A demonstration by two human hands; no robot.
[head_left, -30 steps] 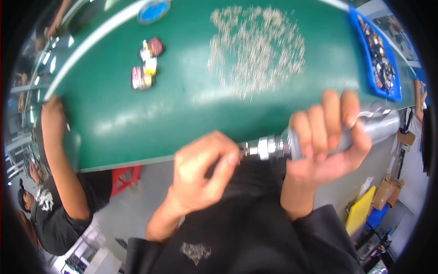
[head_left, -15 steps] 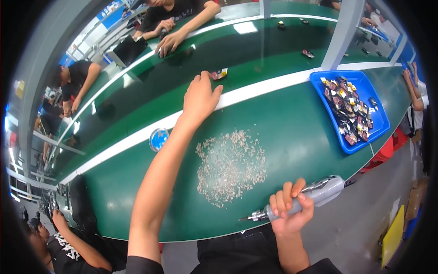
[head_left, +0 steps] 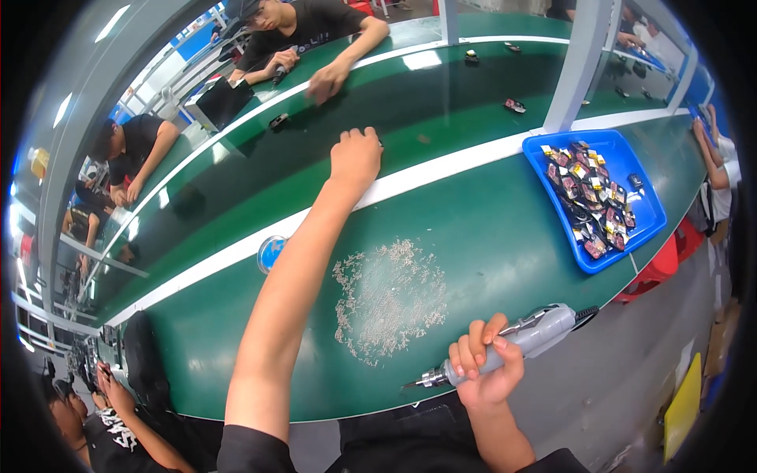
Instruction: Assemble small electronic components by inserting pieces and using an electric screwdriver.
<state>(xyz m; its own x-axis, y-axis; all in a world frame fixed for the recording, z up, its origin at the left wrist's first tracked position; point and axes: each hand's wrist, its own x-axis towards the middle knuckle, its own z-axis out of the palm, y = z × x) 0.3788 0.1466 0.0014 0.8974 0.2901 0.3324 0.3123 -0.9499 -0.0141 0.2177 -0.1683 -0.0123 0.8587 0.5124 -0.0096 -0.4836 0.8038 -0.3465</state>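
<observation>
My left hand (head_left: pixel 356 162) reaches over the white rail onto the dark green belt, fingers curled down. A sliver of a small black electronic unit (head_left: pixel 382 143) shows at its fingertips; the hand hides the rest. In my right hand (head_left: pixel 485 364) is a grey electric screwdriver (head_left: pixel 544 327), held near the table's front edge with its bit pointing left. Between my two arms, a flat spread of tiny silvery screws (head_left: pixel 390 303) covers part of the green table (head_left: pixel 489 236).
A blue tray (head_left: pixel 648 203) heaped with small black units stands at the right. Beside my left forearm is a round blue container (head_left: pixel 270 252). Several more units, one a black unit (head_left: pixel 514 106), lie on the belt. A metal post (head_left: pixel 579 71) rises behind the tray. Across the belt sits a co-worker (head_left: pixel 307 35).
My left hand has closed over the unit that lay beside its fingers. The screwdriver has shifted slightly left. Across the belt, the co-worker's hand has moved right, leaving a dark unit on the belt.
</observation>
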